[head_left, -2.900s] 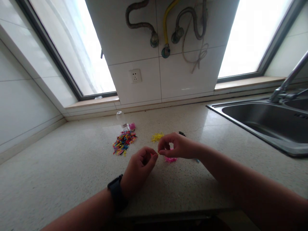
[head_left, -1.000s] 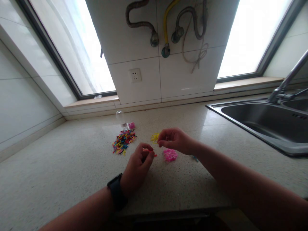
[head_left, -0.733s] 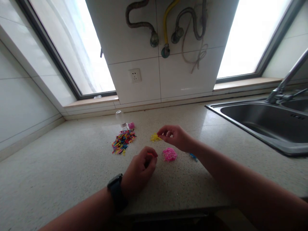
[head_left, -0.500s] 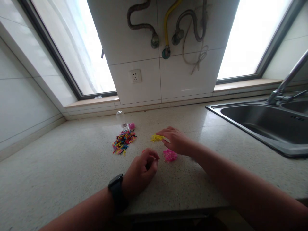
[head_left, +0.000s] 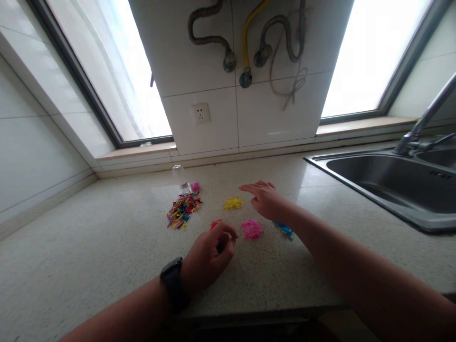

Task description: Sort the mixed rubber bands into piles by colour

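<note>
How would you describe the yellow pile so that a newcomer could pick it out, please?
On the pale countertop, left of the steel sink, look between the multicoloured pile and the right hand. There, beyond the pink pile, lies the yellow pile, a small loose heap. It is yellow throughout, while the multicoloured pile mixes many colours.

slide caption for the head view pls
Left hand partly hiding a red pile, right hand beside a yellow pile.
</note>
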Tool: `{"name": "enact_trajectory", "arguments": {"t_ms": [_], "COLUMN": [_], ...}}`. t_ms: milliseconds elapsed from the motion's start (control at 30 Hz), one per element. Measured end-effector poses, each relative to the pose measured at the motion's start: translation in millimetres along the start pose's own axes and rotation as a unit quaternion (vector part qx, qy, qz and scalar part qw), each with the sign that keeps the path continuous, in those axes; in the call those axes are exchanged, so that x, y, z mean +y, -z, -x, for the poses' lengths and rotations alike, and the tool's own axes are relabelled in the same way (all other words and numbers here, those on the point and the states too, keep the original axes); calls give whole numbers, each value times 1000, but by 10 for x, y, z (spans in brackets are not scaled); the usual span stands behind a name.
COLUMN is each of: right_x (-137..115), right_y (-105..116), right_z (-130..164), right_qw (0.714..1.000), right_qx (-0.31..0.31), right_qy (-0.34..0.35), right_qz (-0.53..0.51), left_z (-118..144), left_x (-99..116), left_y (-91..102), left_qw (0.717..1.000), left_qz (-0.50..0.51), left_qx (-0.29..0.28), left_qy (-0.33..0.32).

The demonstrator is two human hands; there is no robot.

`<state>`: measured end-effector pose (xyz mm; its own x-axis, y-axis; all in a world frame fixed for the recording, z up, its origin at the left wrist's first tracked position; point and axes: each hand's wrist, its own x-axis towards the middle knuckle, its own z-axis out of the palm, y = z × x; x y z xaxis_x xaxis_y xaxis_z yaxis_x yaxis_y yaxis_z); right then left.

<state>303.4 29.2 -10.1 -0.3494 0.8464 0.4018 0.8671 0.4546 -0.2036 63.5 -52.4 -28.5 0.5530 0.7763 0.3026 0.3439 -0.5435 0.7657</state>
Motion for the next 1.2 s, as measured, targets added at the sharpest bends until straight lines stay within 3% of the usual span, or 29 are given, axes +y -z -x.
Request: {"name": "enact_trajectory", "arguments": {"t_ms": [200, 433, 667, 800, 1000, 1200], "right_x": [213, 423, 439, 420, 424, 419], "right_y": [-7, -77, -69, -38, -43, -58], "right_z": [-45, -71, -70, -67, -67, -66], "right_qw": [999, 998, 997, 997, 998, 998], "right_qx": [11, 15, 18, 19, 13, 7], "right_qy": [-42, -64, -68, -68, -66, -66], "right_qz": [8, 13, 15, 16, 18, 20], "left_z": [-69, -286, -393, -376, -369, -363], "left_x": [-41, -267, -840, -1128, -1284, -1324], "left_y": [125, 514, 1002, 1191, 1268, 1278], "left_qw": [993, 951, 899, 882, 889, 889], "left_qz": [-113, -281, -396, -423, -418, -415], "left_qx": [15, 99, 185, 202, 170, 175], "left_qy": [-31, -81, -6, 50, 75, 88]}}
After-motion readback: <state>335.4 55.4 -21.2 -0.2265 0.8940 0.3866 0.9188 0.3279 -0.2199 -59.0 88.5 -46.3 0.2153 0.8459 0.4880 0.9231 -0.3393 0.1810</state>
